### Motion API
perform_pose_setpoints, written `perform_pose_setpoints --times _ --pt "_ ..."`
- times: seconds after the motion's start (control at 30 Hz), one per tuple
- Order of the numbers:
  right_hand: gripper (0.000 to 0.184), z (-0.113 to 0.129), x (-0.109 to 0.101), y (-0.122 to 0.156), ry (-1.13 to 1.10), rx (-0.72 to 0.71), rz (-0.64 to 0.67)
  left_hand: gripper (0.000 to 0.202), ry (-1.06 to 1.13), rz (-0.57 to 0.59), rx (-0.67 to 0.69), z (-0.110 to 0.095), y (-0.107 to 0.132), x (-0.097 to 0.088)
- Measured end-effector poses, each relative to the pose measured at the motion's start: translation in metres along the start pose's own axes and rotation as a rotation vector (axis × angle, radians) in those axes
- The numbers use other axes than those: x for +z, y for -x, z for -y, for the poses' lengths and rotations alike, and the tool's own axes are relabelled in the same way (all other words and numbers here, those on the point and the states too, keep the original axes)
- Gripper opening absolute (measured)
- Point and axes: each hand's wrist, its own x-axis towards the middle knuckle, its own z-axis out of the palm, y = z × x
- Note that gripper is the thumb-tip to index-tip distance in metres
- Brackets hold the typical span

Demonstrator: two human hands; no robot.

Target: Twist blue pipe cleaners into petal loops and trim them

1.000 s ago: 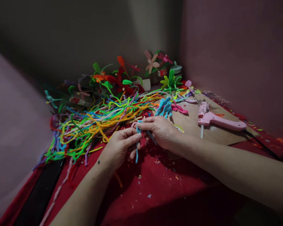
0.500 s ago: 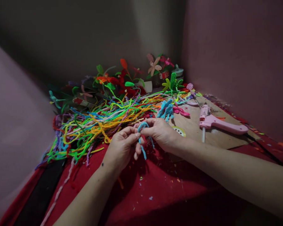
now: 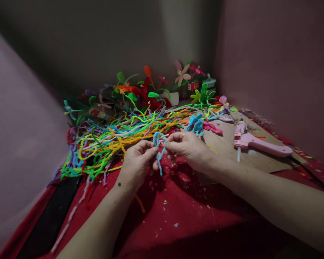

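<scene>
A light blue pipe cleaner (image 3: 158, 144) is bent into a small loop with its tails hanging down. My left hand (image 3: 138, 162) pinches it from the left and my right hand (image 3: 189, 148) pinches it from the right, both with fingers closed, just above the red cloth (image 3: 178, 212). Right behind the hands lies a big tangle of coloured pipe cleaners (image 3: 118, 138). A few finished blue loops (image 3: 196, 124) lie just past my right hand.
A pink glue gun (image 3: 259, 143) lies on a brown board (image 3: 232, 147) at the right, its cord running off to the right. Pipe-cleaner flowers (image 3: 151, 88) stand at the back against the wall. Scraps dot the cloth. A dark strip (image 3: 51, 219) lies at the left.
The blue pipe cleaner has gone from a mostly straight piece to a closed loop above my fingertips. Both hands have stayed close together and moved slightly up.
</scene>
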Motion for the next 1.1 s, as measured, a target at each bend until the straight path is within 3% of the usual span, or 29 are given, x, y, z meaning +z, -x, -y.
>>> perform_pose_setpoints --times 0.07,0.13,0.37,0.57,0.73,1.1 --pt "0.008 0.000 0.001 0.000 -0.093 -0.062 -0.071 0.013 -0.021 -0.003 -0.004 0.000 0.001 0.002" --pt "0.006 0.000 0.000 -0.001 -0.051 -0.143 -0.139 0.014 -0.036 -0.007 -0.005 0.000 0.003 0.004" --pt "0.006 -0.006 -0.001 0.005 0.571 -0.563 -0.349 0.018 -0.032 -0.008 -0.014 0.000 0.005 0.008" --pt "0.010 -0.008 0.004 0.010 0.808 -0.777 -0.407 0.017 -0.020 -0.004 -0.027 0.001 0.006 0.009" --pt "0.010 -0.007 0.006 0.012 0.787 -0.735 -0.380 0.016 -0.056 -0.014 -0.010 0.003 0.006 0.010" --pt "0.009 -0.008 0.004 0.009 0.489 -0.458 -0.243 0.020 -0.032 -0.055 0.005 0.004 0.005 0.010"
